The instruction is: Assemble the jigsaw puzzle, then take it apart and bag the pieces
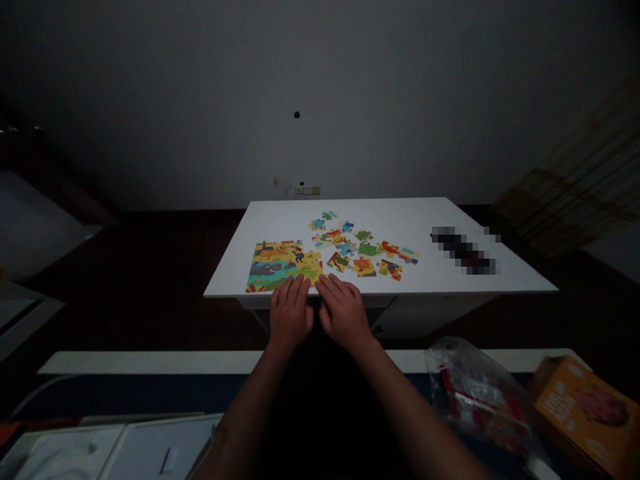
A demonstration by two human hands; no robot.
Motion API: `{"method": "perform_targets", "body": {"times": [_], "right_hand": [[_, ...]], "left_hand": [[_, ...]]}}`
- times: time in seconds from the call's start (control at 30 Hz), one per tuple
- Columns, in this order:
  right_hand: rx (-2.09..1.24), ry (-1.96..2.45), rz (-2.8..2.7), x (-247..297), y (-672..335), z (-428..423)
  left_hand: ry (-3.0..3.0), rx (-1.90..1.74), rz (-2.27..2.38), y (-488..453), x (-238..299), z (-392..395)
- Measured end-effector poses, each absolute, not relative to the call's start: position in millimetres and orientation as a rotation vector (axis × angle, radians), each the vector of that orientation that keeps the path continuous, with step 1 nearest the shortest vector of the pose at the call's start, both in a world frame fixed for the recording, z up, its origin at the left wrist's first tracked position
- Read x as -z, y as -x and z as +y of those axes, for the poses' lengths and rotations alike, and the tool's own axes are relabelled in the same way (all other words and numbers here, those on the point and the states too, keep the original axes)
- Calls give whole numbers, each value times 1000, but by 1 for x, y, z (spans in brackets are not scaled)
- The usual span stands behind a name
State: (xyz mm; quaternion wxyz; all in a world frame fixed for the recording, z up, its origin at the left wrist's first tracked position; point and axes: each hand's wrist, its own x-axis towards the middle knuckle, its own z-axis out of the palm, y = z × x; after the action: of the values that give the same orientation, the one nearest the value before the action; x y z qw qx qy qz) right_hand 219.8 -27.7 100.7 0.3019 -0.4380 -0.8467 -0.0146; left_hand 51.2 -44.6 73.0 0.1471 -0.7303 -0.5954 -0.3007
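A partly joined jigsaw puzzle (273, 268) with a hippo, blue water and yellow ground lies at the left front of the white table (400, 217). My left hand (291, 312) rests at the table's front edge, its fingers stretched over the puzzle's lower border. Beside it, my right hand (345, 308) lays its outstretched fingers at the puzzle's lower right corner. Both thumbs hang below the tabletop edge. Loose puzzle pieces, including a green one (369, 249) and an orange one (365, 268), are scattered right of the joined part. Whatever lies under my fingertips is hidden.
A dark, pixelated object (463, 250) lies at the table's right. Nearer to me, on the right, are a clear plastic bag (480, 393) with red contents and an orange box (590, 417). White trays or lids (155, 450) sit at lower left. A wall stands behind.
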Motion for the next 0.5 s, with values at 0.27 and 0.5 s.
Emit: {"method": "perform_targets", "body": {"times": [0.27,0.5], "right_hand": [[54,1134,-2145,-91,-216,-24],[80,1132,-2135,-86,-216,-20]], "left_hand": [[1965,976,-1630,-53,-53,-34],[1892,1013,-1569,-52,-43,-25]]}}
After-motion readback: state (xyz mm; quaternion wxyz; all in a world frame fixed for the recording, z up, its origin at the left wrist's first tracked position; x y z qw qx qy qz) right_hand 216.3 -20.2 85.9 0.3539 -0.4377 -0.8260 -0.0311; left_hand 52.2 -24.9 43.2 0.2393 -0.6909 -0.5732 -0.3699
